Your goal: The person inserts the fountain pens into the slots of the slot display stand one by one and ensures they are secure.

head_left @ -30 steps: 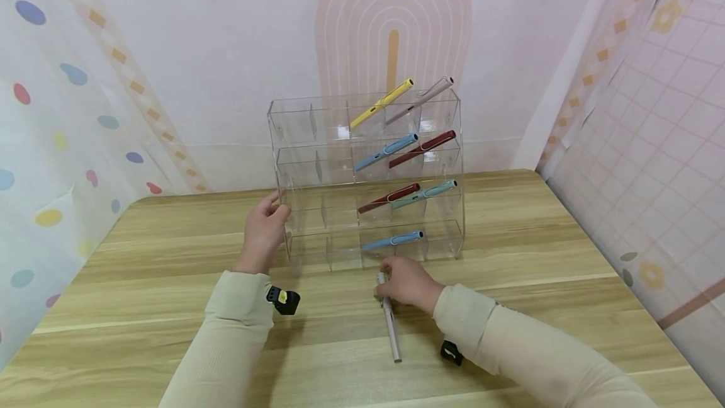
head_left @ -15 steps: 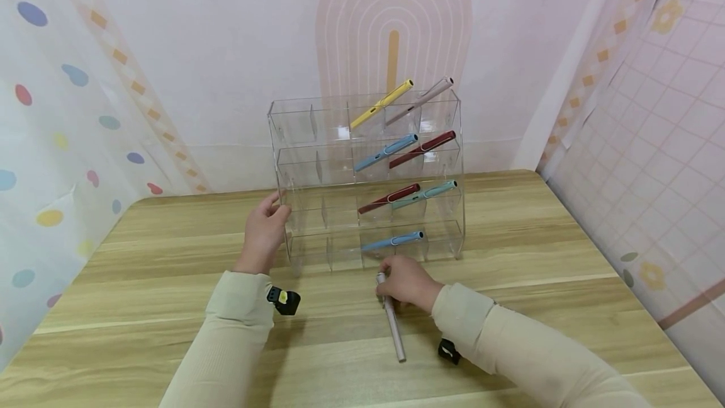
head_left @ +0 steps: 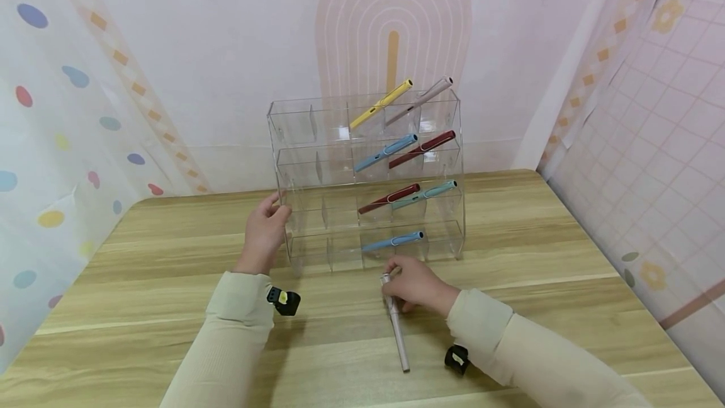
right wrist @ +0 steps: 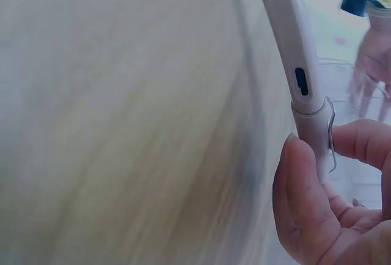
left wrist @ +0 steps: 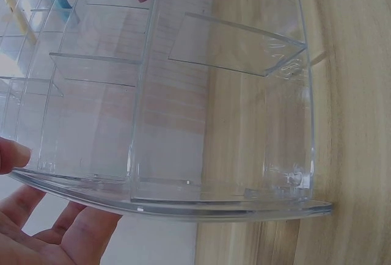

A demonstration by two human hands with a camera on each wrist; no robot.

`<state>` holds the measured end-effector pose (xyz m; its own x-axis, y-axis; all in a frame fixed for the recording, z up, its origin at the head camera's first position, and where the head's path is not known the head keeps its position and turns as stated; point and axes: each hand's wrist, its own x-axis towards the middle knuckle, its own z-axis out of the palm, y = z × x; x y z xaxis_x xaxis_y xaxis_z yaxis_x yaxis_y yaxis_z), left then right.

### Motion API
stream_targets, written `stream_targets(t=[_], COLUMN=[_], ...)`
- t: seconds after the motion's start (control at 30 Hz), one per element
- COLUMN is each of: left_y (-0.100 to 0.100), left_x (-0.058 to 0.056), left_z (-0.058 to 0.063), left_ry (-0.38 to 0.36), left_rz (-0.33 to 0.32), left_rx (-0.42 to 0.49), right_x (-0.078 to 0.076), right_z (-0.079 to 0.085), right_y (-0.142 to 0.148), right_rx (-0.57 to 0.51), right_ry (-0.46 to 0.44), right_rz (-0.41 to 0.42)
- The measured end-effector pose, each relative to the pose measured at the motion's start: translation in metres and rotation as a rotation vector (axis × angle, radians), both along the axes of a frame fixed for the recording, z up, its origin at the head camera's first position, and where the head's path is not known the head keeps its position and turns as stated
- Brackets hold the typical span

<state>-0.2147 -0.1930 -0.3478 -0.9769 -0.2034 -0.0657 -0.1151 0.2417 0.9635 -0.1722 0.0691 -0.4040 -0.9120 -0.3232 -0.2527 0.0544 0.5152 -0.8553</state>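
A clear acrylic pen rack with four-sided compartments in tiers stands upright on the wooden table. My left hand holds its left side panel, thumb inside and fingers outside in the left wrist view. In front of the rack, my right hand pinches a pale pinkish-grey pen by its clipped cap between thumb and fingers. The pen's barrel points back toward me, close over the tabletop. Just behind the right hand, a blue pen leans in the bottom tier.
Higher tiers hold a yellow pen, a pale pen, another blue pen, dark red pens and a teal pen, all right of the rack's middle. Patterned curtains close off the wooden table behind and at both sides.
My right hand has shifted slightly right and toward me with the pale pen, whose free end has swung a little right. The left hand and the rack have stayed put.
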Motion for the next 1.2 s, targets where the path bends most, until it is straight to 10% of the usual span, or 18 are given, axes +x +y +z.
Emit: stream_targets(t=[1.2], left_y=[0.001], left_x=[0.000], left_z=[0.001], left_ry=[0.000], left_rz=[0.010], left_rx=[0.012], right_x=[0.008], right_z=[0.038], right_y=[0.079], right_rx=[-0.330], right_ry=[0.066], right_rz=[-0.328])
